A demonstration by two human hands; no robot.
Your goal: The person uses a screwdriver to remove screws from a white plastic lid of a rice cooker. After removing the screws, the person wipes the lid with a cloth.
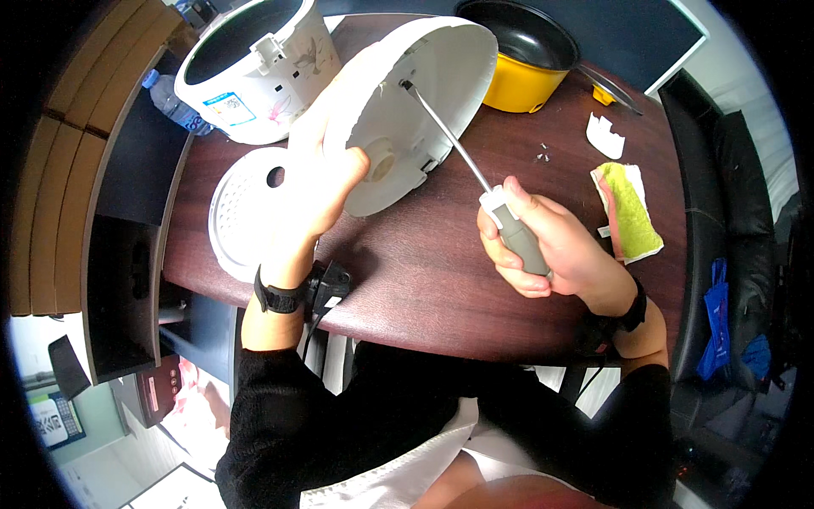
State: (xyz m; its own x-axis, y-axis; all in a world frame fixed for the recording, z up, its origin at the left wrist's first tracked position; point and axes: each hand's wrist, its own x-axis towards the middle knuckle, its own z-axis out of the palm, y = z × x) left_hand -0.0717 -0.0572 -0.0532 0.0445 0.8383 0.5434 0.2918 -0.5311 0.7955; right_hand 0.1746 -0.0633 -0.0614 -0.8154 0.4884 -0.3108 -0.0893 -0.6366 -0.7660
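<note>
My left hand (pixel 318 174) grips the white plastic rice cooker lid (pixel 449 72) at its near left edge and holds it tilted, hollow side toward me. In my right hand (pixel 551 242) is a screwdriver (pixel 519 233) with a grey and white handle, my fingers wrapped round it. Its long metal shaft slants up and left, and the tip meets a dark spot on the lid's inner face. Whether a screw sits there is too small to tell. Below my left hand lies a round white perforated plate (pixel 233 212) with a dark hole, partly covered by the hand.
A white rice cooker body (pixel 297 81) stands at the back left beside a water bottle (pixel 174 106). Behind the lid is a yellow pot (pixel 517 83) with a dark inside. Small screws (pixel 543 154), a broken white piece (pixel 604 136) and a green cloth (pixel 629 212) lie to the right.
</note>
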